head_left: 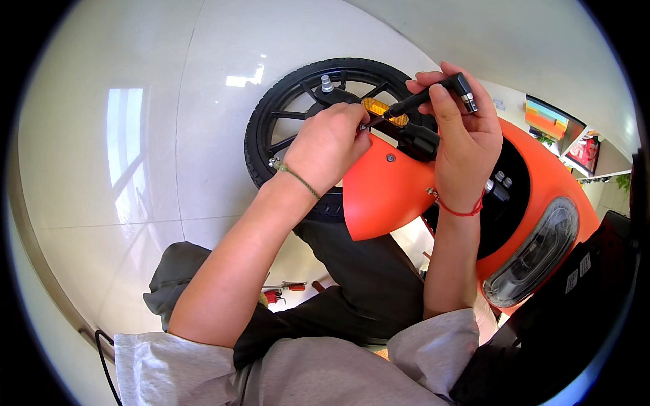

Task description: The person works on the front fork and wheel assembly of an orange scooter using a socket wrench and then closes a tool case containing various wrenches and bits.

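An angled-handle screwdriver with a black grip lies in my right hand, its bent end up between thumb and fingers. The tool's thin shaft points left, to the upper edge of a glossy orange fender. There, my left hand has thumb and index finger pinched close around the tip, beside what looks like a small screw; exactly what the fingertips hold is partly hidden. Another screw sits in the fender's face. Behind the shaft is an amber reflector on the black fork.
A black spoked wheel with a silver axle nut lies beyond the fender. At right is an orange body with a clear headlight. A red-handled tool rests on the floor by my dark-trousered legs. Shelves stand far right.
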The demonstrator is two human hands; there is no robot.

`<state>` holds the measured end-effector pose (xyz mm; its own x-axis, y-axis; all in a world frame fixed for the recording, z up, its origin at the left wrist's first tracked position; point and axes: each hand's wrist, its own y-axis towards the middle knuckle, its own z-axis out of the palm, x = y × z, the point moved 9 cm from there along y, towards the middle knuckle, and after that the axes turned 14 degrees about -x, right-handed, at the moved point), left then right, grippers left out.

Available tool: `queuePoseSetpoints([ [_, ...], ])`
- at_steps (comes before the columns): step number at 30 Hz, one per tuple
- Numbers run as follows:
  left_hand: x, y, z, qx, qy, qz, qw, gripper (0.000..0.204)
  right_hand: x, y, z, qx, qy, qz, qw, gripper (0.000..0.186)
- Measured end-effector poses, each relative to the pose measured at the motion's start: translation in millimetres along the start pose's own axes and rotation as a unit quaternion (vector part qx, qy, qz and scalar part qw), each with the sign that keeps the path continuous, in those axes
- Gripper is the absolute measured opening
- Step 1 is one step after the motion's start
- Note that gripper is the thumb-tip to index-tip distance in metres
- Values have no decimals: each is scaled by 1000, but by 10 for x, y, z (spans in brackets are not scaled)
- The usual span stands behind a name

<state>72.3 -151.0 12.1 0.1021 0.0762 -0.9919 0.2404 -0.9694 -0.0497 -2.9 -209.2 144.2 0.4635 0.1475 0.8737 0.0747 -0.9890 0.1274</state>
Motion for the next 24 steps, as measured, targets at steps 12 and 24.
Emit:
queuePoseSetpoints([
  [12,-26,-21,2,-16,40,21,999,17,-33,-43,48,24,31,-10,999,27],
  [24,27,9,81,12,54,38,998,14,-191,-38,391,89,-23,10,996,29],
])
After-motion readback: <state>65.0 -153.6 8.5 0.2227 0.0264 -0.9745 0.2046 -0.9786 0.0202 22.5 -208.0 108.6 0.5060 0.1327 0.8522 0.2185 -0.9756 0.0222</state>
